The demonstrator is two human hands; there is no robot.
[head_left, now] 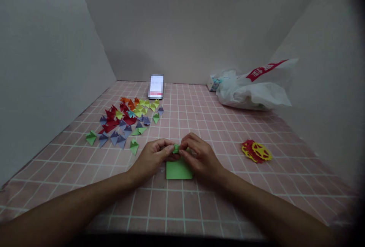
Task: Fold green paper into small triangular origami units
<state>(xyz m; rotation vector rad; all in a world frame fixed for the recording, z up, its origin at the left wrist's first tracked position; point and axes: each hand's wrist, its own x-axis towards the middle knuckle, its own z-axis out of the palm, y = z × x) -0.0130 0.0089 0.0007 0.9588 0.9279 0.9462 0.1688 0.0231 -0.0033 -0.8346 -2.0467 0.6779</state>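
Between my two hands is a small green folded paper, pinched at both sides. My left hand grips it between thumb and fingers. On the other side, the fingertips of my right hand close on it; parts of the piece are hidden behind the fingers. Beneath the hands lies a flat green paper sheet, its upper edge covered by them. To the left, many folded paper pieces in red, orange, yellow, purple and green are spread out, the closest being a green folded paper piece.
A phone with a lit screen stands at the back. At back right lie a white plastic bag with red print and a small box. Red and yellow star-cut discs rest at right on the pink checked cloth. Walls enclose three sides.
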